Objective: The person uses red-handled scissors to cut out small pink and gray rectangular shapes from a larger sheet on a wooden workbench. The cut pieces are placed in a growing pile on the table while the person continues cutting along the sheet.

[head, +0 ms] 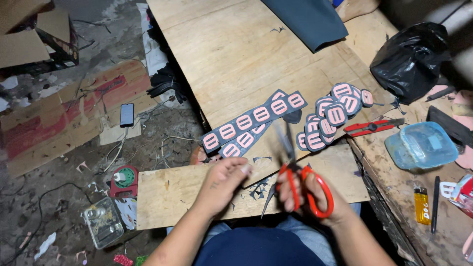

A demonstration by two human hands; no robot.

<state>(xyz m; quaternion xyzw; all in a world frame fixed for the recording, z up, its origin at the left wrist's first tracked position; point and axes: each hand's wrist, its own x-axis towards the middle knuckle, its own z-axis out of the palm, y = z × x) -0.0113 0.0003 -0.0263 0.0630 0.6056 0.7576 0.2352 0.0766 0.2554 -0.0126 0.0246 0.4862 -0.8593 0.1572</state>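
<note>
My right hand (305, 194) grips red-handled scissors (295, 170), blades pointing up and away and blurred. My left hand (224, 182) is beside it with fingers curled; whether they pinch anything I cannot tell. Both hands hover over a small plywood board (167, 194) resting on my lap. Just beyond lie grey strips (253, 120) printed with pink rounded patches, and a heap of cut-out patches (330, 118) to their right. Dark offcuts (258, 189) litter the board between my hands.
A big plywood sheet (236, 54) carries a grey fabric piece (308, 19). Right: red utility knife (372, 127), black plastic bag (411, 59), blue plastic lidded box (421, 145), yellow lighter (422, 206), black pen (434, 204). Left floor: phone (127, 114), cardboard (54, 118), cables.
</note>
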